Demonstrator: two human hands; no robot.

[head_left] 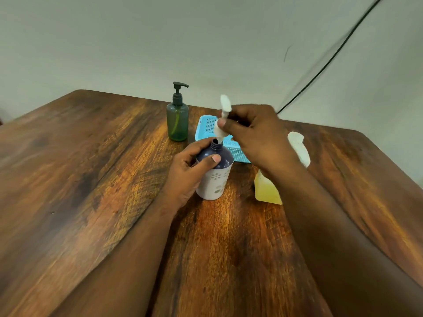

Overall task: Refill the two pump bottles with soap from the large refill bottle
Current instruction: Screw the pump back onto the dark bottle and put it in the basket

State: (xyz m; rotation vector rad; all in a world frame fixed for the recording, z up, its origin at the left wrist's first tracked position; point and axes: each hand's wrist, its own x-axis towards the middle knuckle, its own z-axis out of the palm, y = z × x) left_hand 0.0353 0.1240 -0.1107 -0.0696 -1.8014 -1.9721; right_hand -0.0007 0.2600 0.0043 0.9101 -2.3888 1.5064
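A dark, streaked wooden tabletop point(91, 179) stands against a plain pale wall point(114, 42), a black cable point(320, 67) slanting down at right. At centre, the left hand point(190, 170) grips an upright white-and-navy bottle point(214, 177), its neck open, while the right hand point(254, 136) pinches a white pump head point(223, 117) just above that neck. A green pump bottle point(177, 120), pump fitted, stands behind, nearly empty. A blue perforated basket point(229, 138) lies beside it. The refill bottle point(267, 191), holding yellow soap, sits partly hidden behind the right forearm.
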